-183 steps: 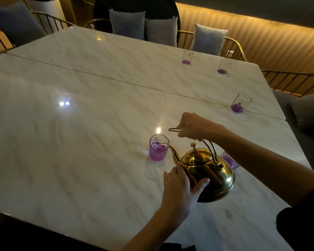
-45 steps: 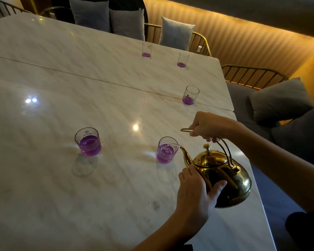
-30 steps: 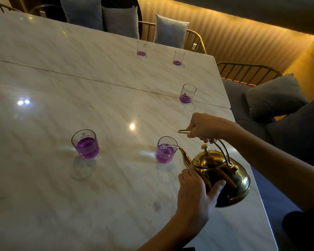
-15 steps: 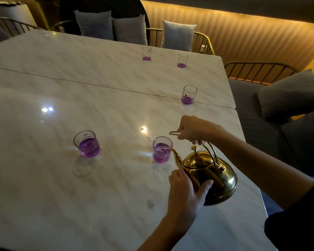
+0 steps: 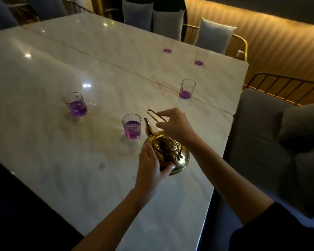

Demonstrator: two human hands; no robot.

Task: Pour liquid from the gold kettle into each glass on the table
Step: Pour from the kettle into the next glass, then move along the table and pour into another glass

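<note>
The gold kettle [image 5: 178,158] is upright just above the marble table [image 5: 80,160], its spout tip raised beside the nearest glass [image 5: 132,129], which is about half full of purple liquid. My right hand [image 5: 174,125] grips the kettle's wire handle from above. My left hand [image 5: 150,165] cups the kettle's left side. Another half-full glass [image 5: 76,104] stands to the left. Three glasses hold only a little purple liquid: one mid-right [image 5: 187,88] and two far ones [image 5: 168,45] [image 5: 199,57].
Gold wire-frame chairs with grey cushions [image 5: 214,36] line the far side. A grey sofa with cushions [image 5: 272,145] runs along the table's right edge. A seam [image 5: 116,67] splits the tabletop into two slabs.
The kettle has tipped back upright and its spout has lifted away from the nearest glass, which is now fuller. The camera view has shifted and turned.
</note>
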